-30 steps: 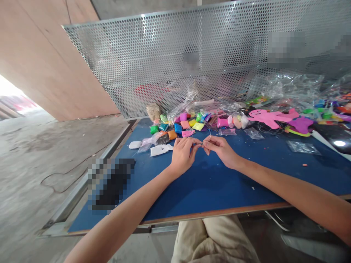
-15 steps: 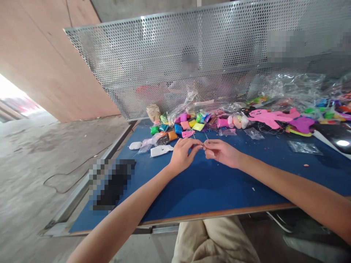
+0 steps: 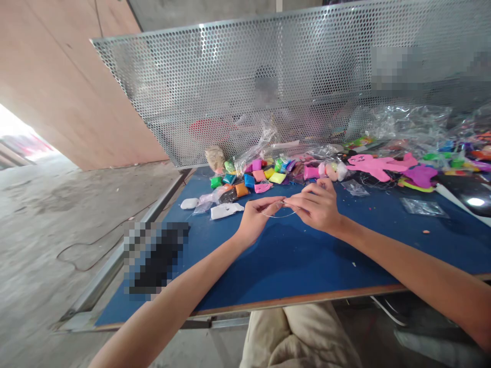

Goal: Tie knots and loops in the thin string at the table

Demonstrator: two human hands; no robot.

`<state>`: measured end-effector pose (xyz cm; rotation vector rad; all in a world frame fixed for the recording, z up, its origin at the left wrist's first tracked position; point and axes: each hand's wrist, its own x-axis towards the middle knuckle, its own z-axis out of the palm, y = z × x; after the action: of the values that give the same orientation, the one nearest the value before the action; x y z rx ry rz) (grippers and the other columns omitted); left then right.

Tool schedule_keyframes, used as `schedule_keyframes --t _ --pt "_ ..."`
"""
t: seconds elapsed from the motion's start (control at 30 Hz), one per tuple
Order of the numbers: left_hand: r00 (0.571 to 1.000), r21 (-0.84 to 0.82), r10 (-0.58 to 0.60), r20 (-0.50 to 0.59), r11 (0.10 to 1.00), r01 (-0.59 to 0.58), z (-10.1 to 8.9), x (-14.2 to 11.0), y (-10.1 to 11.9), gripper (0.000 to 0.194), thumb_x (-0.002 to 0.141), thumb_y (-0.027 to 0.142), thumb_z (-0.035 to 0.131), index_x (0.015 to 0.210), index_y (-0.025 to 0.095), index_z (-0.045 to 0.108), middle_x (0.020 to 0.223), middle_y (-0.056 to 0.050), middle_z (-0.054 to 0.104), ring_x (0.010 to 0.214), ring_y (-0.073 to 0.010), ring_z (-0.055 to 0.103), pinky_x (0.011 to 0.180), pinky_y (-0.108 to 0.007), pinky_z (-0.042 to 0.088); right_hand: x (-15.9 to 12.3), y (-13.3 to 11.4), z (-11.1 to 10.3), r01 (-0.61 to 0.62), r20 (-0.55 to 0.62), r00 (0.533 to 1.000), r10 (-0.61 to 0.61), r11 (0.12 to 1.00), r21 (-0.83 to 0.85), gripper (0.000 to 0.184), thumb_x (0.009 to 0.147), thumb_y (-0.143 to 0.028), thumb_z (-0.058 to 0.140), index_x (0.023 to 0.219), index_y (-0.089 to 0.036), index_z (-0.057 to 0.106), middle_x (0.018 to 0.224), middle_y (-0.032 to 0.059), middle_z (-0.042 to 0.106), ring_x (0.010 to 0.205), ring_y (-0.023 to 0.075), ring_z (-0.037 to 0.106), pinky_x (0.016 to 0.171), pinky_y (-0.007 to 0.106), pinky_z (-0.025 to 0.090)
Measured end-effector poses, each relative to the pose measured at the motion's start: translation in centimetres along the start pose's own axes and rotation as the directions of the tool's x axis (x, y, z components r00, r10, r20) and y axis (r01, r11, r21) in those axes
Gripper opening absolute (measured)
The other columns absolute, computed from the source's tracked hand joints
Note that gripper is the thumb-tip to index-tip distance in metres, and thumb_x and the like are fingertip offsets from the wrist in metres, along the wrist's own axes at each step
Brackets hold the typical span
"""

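Note:
A thin, pale wire (image 3: 282, 216) bows in a loop below my fingertips, above the blue table (image 3: 276, 266). My left hand (image 3: 256, 217) is closed, its thumb and forefinger pinching the wire from the left. From the right, my right hand (image 3: 316, 207) pinches it too, the fingertips of both hands nearly meeting. A small twisted spot shows between them; its detail is too fine to make out. Just beyond my left hand lie a white packet (image 3: 226, 210) and an orange clay packet (image 3: 241, 190).
Several coloured packets (image 3: 277, 178) and clear wrappers line the table's back, below an upright perforated metal sheet (image 3: 230, 82). A pink cutout figure (image 3: 378, 166) lies at right. A white case (image 3: 189, 203) and a blurred dark object (image 3: 157, 260) are at left.
The wire's loop now hangs below my fingers, where its ends stuck up behind them before. My right hand has turned, its outer fingers raised. My left hand has shifted slightly.

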<state>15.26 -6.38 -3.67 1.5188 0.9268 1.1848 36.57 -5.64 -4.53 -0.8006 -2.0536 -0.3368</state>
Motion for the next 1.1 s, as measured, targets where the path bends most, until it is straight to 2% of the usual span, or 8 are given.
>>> schedule_keyframes --t 0.13,0.3,0.47,0.73,0.93,1.1 --pt "1.0 -0.025 0.006 0.016 1.0 -0.005 0.3 -0.5 0.4 0.028 0.079 0.038 0.076 0.099 0.019 0.08 0.093 -0.007 0.078 0.088 -0.0233 0.069 0.078 -0.034 0.052 -0.2 0.3 -0.5 -0.003 0.024 1.0 0.003 1.0 0.014 0.019 0.091 -0.039 0.066 0.109 -0.043 0.072 0.098 -0.0063 0.077 0.081 0.0211 0.06 0.088 0.046 0.027" --pt "0.999 -0.048 0.014 -0.034 0.999 -0.016 0.6 -0.7 0.6 0.028 0.078 0.04 0.077 0.096 0.018 0.08 0.09 -0.008 0.078 0.086 -0.0232 0.069 0.078 -0.034 0.052 -0.5 0.8 -1.0 -0.034 0.09 0.996 0.029 0.997 0.063 0.02 0.089 -0.043 0.067 0.109 -0.043 0.072 0.1 -0.0056 0.077 0.088 0.0234 0.062 0.086 0.045 0.031" --pt "0.999 -0.043 -0.009 -0.037 0.999 0.007 0.6 -0.6 0.6 0.029 0.08 0.043 0.076 0.093 0.018 0.079 0.087 -0.007 0.076 0.084 -0.0203 0.067 0.077 -0.032 0.05 -0.1 0.3 -1.3 -0.007 0.069 0.998 0.006 1.0 0.016 0.018 0.09 -0.04 0.067 0.106 -0.045 0.072 0.097 -0.007 0.077 0.086 0.0227 0.062 0.082 0.043 0.03" --pt "0.999 -0.074 -0.031 0.017 0.997 0.032 0.8 -0.7 0.5 0.031 0.082 0.046 0.073 0.097 0.018 0.075 0.088 -0.005 0.073 0.081 -0.0167 0.062 0.074 -0.028 0.048 0.1 0.2 -0.8 -0.067 0.073 0.996 0.057 0.988 0.142 0.008 0.091 -0.042 0.065 0.094 -0.038 0.072 0.097 -0.006 0.075 0.088 0.0211 0.06 0.086 0.044 0.028" --pt "0.999 -0.11 -0.04 -0.02 0.993 0.038 1.3 -0.9 0.0 0.031 0.081 0.047 0.073 0.095 0.019 0.074 0.092 -0.003 0.07 0.079 -0.0146 0.058 0.071 -0.026 0.046 0.0 -0.5 0.1 -0.019 0.016 1.0 0.019 1.0 0.015 0.007 0.092 -0.033 0.062 0.094 -0.033 0.069 0.09 -0.0039 0.075 0.086 0.0225 0.058 0.088 0.045 0.025" --pt "0.999 -0.165 -0.048 0.013 0.985 0.05 1.4 -0.9 -0.2 0.029 0.085 0.046 0.07 0.095 0.02 0.072 0.088 -0.001 0.065 0.071 -0.01 0.049 0.065 -0.023 0.041 0.3 -1.4 0.5 -0.046 -0.042 0.998 0.048 0.998 0.048 0.006 0.09 -0.028 0.063 0.084 -0.027 0.064 0.081 -0.0029 0.074 0.081 0.0216 0.059 0.088 0.045 0.026"
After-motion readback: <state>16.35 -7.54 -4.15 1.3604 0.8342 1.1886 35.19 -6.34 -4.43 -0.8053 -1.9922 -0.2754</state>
